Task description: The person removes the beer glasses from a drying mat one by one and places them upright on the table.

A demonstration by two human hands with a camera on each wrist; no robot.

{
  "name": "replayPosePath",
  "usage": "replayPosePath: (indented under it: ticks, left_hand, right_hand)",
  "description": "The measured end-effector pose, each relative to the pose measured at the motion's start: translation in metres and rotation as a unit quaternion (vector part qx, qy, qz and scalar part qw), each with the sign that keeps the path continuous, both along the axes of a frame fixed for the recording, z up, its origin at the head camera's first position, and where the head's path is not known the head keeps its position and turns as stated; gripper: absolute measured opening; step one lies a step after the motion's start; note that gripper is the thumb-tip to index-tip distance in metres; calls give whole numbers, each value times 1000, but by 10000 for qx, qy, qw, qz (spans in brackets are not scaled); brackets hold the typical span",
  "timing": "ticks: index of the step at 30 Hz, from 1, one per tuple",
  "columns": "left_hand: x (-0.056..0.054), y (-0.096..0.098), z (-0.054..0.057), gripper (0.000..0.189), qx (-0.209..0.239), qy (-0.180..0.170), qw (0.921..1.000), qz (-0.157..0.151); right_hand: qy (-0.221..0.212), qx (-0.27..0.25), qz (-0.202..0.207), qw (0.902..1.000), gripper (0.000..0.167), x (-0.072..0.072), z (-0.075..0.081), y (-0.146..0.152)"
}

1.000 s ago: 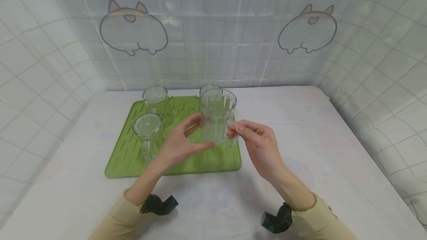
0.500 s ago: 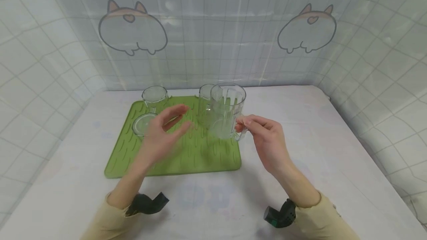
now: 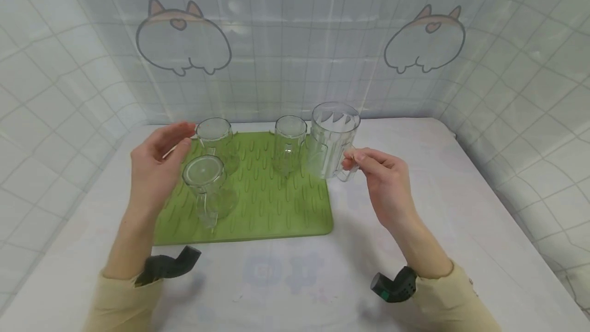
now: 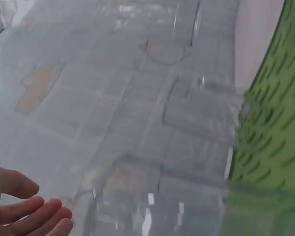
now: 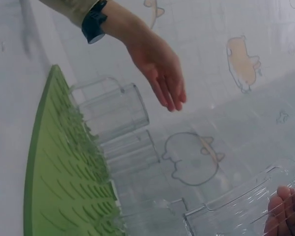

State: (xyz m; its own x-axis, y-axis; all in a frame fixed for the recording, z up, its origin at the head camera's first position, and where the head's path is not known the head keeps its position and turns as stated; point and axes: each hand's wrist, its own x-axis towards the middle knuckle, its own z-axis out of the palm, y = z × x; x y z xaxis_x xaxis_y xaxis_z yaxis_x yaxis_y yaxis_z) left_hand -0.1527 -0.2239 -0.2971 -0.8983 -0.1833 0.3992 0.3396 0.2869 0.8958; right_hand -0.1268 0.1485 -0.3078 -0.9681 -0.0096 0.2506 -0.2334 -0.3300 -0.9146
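My right hand (image 3: 384, 181) pinches the handle of a clear glass mug (image 3: 333, 140), held with its open rim up over the right edge of a green ridged mat (image 3: 267, 214). My left hand (image 3: 154, 160) holds nothing, fingers loosely bent, beside the far-left glass mug (image 3: 214, 135). Another mug (image 3: 204, 172) stands in front of that one on the mat, base up, its handle toward me. A third mug (image 3: 289, 142) sits at the back, just left of the held one. In the right wrist view, the fingertips (image 5: 284, 206) show through the held mug's glass.
A white patterned cloth (image 3: 286, 281) covers the table around the mat. Tiled-print sheeting (image 3: 304, 55) with animal drawings rises behind the table and along both sides. Each wrist carries a black camera (image 3: 170, 265).
My left hand has let go of the mug and moved left and away, past the mugs on the mat. My right hand has carried the mug to the right and farther back.
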Motion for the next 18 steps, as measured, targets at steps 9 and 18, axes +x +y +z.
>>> replayPosePath:
  ticks: [9,18]
  left_hand:
    - [-25,-54,-26,35,151,-774,9913,1049]
    - [-37,-84,-50,44,638,-1505,9818,966]
  right_hand:
    - [59,-125,-281,9995,28,-9,-1,12]
    - [147,-51,-492,9987,22,-16,-1,21]
